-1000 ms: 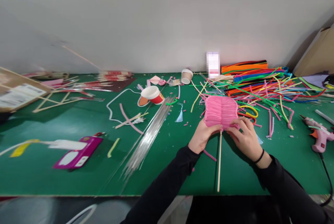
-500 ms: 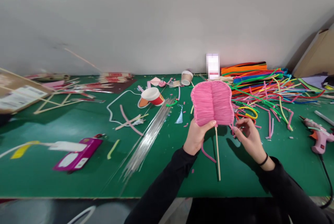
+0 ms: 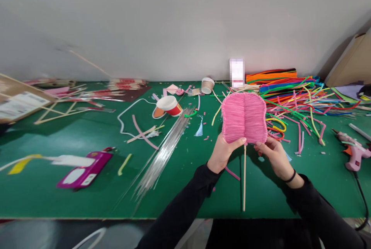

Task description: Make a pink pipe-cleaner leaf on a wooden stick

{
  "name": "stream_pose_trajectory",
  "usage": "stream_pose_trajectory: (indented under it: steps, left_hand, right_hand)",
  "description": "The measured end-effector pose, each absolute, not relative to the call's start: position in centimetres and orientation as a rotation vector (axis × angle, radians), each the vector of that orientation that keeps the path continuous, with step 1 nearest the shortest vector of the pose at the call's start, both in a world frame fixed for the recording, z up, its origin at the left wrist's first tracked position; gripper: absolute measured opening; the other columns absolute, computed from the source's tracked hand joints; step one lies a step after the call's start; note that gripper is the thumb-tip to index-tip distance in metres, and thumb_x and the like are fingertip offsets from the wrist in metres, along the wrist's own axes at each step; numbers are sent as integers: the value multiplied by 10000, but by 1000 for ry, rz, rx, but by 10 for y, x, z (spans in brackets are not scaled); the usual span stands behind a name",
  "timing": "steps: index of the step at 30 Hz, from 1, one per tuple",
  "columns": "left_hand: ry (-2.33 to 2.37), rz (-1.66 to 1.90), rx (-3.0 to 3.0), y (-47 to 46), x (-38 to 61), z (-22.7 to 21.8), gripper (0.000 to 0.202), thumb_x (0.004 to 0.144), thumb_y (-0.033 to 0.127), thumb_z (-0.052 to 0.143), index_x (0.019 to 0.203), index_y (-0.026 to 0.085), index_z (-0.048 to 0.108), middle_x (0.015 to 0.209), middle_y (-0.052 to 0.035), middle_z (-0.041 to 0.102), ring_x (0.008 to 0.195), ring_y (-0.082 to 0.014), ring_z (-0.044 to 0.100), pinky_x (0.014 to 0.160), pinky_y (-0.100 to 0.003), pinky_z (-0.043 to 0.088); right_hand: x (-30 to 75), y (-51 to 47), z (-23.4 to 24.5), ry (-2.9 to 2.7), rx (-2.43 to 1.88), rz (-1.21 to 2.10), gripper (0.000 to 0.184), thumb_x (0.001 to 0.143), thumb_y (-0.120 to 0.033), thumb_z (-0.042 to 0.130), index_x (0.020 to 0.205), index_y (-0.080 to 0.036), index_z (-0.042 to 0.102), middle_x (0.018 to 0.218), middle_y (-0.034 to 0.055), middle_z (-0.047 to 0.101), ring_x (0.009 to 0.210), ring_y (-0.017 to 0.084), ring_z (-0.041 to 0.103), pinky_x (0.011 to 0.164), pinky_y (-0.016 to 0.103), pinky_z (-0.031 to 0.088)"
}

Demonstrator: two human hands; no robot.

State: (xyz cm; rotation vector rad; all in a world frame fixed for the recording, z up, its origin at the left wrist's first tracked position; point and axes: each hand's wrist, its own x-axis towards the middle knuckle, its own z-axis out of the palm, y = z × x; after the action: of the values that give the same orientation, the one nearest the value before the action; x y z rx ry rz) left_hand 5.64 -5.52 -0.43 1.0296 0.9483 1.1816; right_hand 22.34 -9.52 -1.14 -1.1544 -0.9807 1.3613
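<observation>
I hold a pink fan [image 3: 244, 117] made of pipe cleaners wound side by side, upright above the green table [image 3: 87, 133]. Its thin wooden stick [image 3: 244, 179] hangs straight down from it. My left hand [image 3: 224, 152] pinches the fan's lower left edge, thumb on the front. My right hand [image 3: 274, 156] grips the lower right corner with closed fingers. Both sleeves are black, and a black band circles my right wrist.
A heap of coloured pipe cleaners [image 3: 290, 90] lies behind the fan. A pink glue gun [image 3: 355, 150] rests at the right. Silver wires [image 3: 162, 152], a red paper cup [image 3: 169, 106], a brown cup [image 3: 207, 84] and a purple packet [image 3: 85, 171] lie to the left.
The fan came up off the table to stand upright, then shifted a little right. My right hand let go for a moment and now grips the lower right corner again.
</observation>
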Motion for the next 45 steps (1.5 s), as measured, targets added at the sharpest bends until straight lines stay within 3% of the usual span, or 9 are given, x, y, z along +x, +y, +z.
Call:
stream_pose_trajectory:
  steps: [12,19,30,37,45]
  left_hand:
    - [890,1194,1013,-56,56,-5,316,635,190,815,929,162,702,869,-21,725,794,-179,651,811,-319,517]
    - [917,1214,994,-55,56,0,277,614,207,820,854,143,699,846,-31,724,776,-187,656,802,-327,525]
    - [901,1137,715,-57,61,9,327,542,191,852,819,146,684,745,6,708,640,-129,646,667,-266,552]
    - [897,1137,714,-57,61,9,308,555,189,849,812,143,684,746,3,711,650,-130,650,678,-264,553]
    - [899,1113,694,-58,61,10,309,549,187,850,808,145,687,755,4,713,655,-132,653,667,-259,554]
  right_hand:
    - [224,-95,-10,-968,-1156,1373,334,676,-495,758,786,-186,699,702,17,670,556,106,512,503,240,391]
    - [227,-96,-9,-970,-1155,1341,313,687,-479,760,744,-193,647,646,-13,609,541,100,497,495,232,379]
    - [230,-96,-11,-965,-1095,1347,307,719,-499,737,761,-199,693,651,5,630,548,107,509,490,230,389]
    - [230,-97,-16,-876,-1055,1453,280,741,-482,731,790,-206,738,780,32,692,621,109,541,544,230,416]
    - [230,-96,-14,-848,-1041,1435,256,674,-440,791,728,-204,707,645,-6,638,550,99,507,516,234,404]
